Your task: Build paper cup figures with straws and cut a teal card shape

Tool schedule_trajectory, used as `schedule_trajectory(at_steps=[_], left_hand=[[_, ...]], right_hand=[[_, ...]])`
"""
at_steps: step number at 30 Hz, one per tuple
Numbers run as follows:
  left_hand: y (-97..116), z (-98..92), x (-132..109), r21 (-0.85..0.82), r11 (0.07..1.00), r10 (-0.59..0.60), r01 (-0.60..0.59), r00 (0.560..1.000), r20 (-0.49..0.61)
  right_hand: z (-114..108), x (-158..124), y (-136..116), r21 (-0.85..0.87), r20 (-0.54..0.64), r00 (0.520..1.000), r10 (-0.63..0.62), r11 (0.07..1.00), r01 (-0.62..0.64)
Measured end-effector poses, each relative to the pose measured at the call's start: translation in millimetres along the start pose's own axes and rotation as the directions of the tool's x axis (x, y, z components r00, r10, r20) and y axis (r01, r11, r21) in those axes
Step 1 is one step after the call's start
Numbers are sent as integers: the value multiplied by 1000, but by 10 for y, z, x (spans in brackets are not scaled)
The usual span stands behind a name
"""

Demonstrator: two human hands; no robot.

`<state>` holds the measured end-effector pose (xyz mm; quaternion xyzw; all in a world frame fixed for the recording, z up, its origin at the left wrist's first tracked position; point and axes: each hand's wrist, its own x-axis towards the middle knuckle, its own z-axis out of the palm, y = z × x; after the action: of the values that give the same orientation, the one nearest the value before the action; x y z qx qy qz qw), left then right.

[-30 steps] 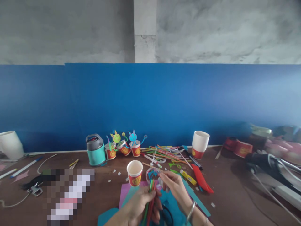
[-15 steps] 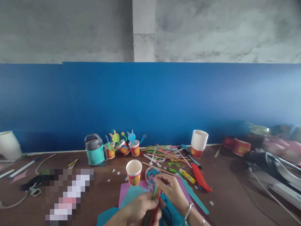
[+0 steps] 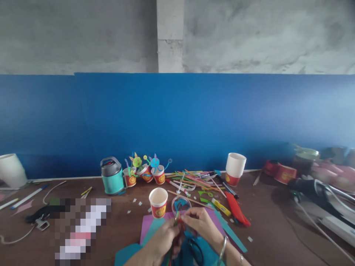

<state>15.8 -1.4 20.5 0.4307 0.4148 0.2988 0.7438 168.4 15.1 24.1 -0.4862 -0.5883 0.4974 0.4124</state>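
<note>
My left hand (image 3: 164,238) is closed around a small bunch of green and red straws (image 3: 176,220), low in the middle of the view. My right hand (image 3: 200,222) pinches at their upper ends, fingertips close to my left thumb. The lower part of the bunch is mostly hidden by my left hand. Black-handled scissors (image 3: 195,249) lie below on blue paper (image 3: 130,254). Just beyond my hands stand a round clear container (image 3: 181,203) with blue scraps and a red-and-white paper cup (image 3: 158,203).
Coloured sticks and pens (image 3: 194,180) are piled further back. A glue stick (image 3: 221,207) and a red pouch-like object (image 3: 237,208) lie to the right. Stacked cups (image 3: 235,168), a turquoise jar (image 3: 112,177) and paper-cup figures (image 3: 155,170) stand near the blue partition (image 3: 177,122).
My left hand has moved up along the straws, so less of them shows above it. The right fingertips have come down slightly, closer to the left hand.
</note>
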Motion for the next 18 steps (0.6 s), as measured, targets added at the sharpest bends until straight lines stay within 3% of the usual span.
schedule_trajectory(at_steps=[18], left_hand=[[-29,-5,-3,22,1000,-1,1,1000,-17]], right_hand=[[3,4,0,-63,-19,999,47,997,-48]])
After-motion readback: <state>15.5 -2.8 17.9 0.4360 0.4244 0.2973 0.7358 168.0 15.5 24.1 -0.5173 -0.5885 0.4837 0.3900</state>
